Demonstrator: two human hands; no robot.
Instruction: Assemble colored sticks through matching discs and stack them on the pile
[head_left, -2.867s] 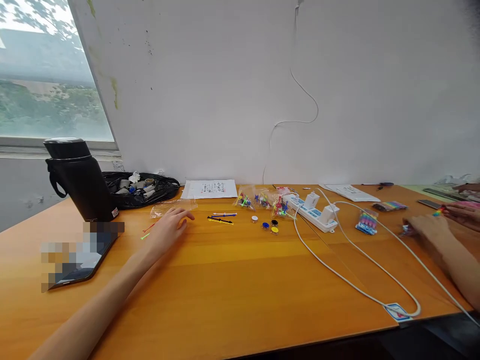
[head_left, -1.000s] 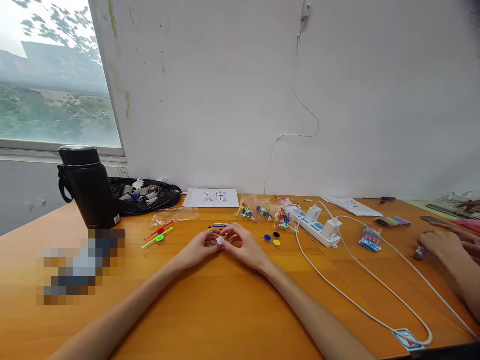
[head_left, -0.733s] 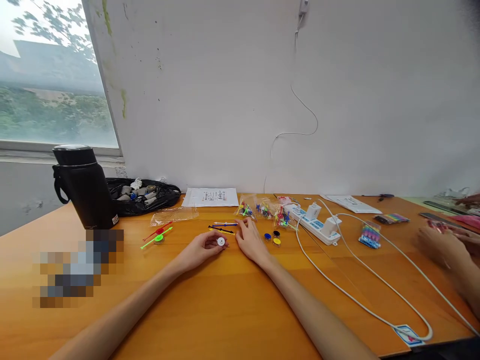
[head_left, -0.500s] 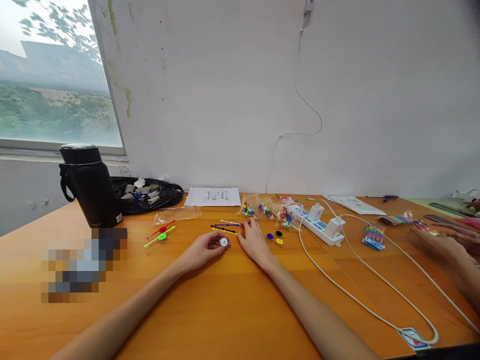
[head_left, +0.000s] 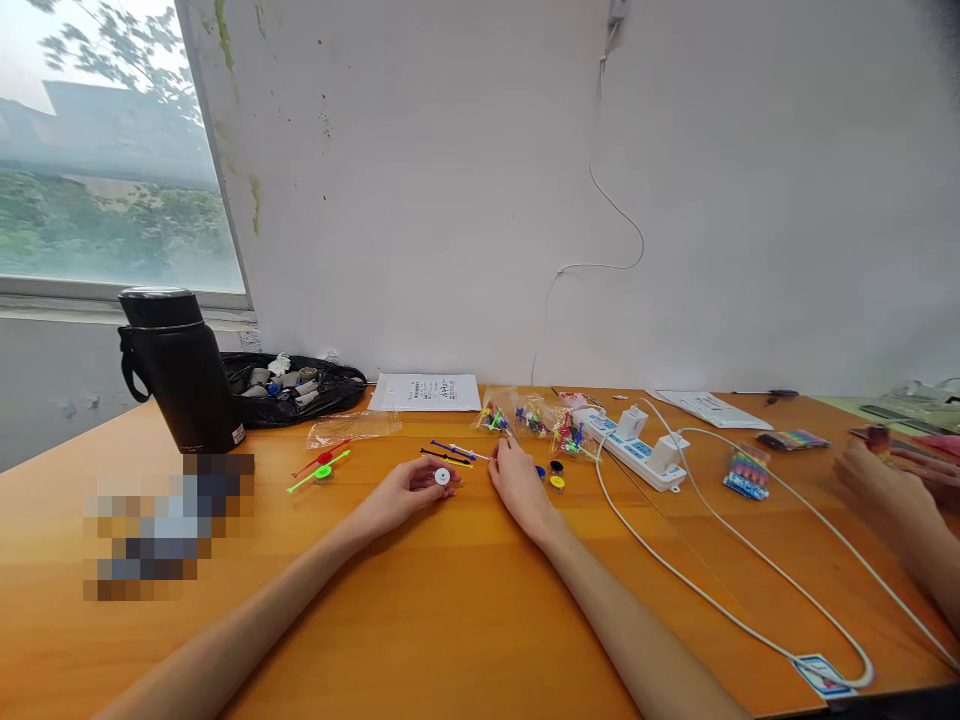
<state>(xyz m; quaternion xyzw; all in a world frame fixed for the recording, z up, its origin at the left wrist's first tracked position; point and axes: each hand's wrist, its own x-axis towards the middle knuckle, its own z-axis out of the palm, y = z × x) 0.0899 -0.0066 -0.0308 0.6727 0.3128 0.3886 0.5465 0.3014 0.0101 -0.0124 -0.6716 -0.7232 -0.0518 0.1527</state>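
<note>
- Resting on the counter (head_left: 450, 620) mid-way between its near and far edges, the left hand (head_left: 405, 492) lies palm up with a small white disc (head_left: 442, 476) pinched at its fingertips; its grip is clenched on that disc.
- Just to the right, the right hand (head_left: 517, 478) lies on the counter, fingers reaching toward a thin white stick (head_left: 469, 451); whether its grip is clenched on the stick or only touching it cannot be told.
- Beside the right hand sit small caps (head_left: 556, 476), yellow, black and blue.
- Black, yellow and blue sticks (head_left: 448, 455) lie just beyond the disc.
- Toward the left edge, a green spinner (head_left: 319, 473) and a red one (head_left: 321, 459) lie side by side, near a blurred patch (head_left: 165, 520).
- Along the right side, a white cable (head_left: 720, 590) loops toward the near edge from a power strip (head_left: 637, 445).
- At the right edge, another person's hands (head_left: 885, 480) rest near colourful packets (head_left: 746, 470).
- Farther back lie clear bags (head_left: 532, 415) of coloured parts and an empty clear bag (head_left: 352, 428).
- By the far edge stand a black flask (head_left: 180, 370), a black bag (head_left: 292, 385) of oddments and a printed sheet (head_left: 426, 392).
</note>
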